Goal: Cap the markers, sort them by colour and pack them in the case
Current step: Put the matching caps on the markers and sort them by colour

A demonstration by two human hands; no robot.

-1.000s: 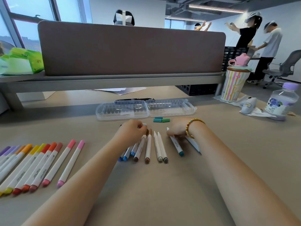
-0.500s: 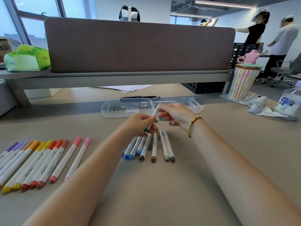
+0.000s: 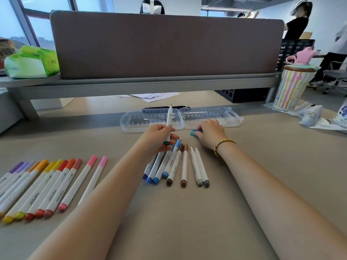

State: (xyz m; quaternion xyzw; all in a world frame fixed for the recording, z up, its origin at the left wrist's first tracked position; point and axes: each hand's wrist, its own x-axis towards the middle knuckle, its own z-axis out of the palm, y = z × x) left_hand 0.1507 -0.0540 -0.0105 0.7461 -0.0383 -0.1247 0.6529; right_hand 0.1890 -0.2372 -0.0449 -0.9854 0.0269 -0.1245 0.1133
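Marker [image 3: 169, 121] upright — teal cap [image 3: 194, 132] apart

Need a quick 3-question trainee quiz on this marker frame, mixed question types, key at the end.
1. True or false: the clear case lies open with no markers in it.
2. Which hand holds the upright marker? A) left hand B) right hand C) neither
3. Fill in: the right hand reaches to the loose ____ cap on the table.

Key: 1 true. 2 A. 3 teal.
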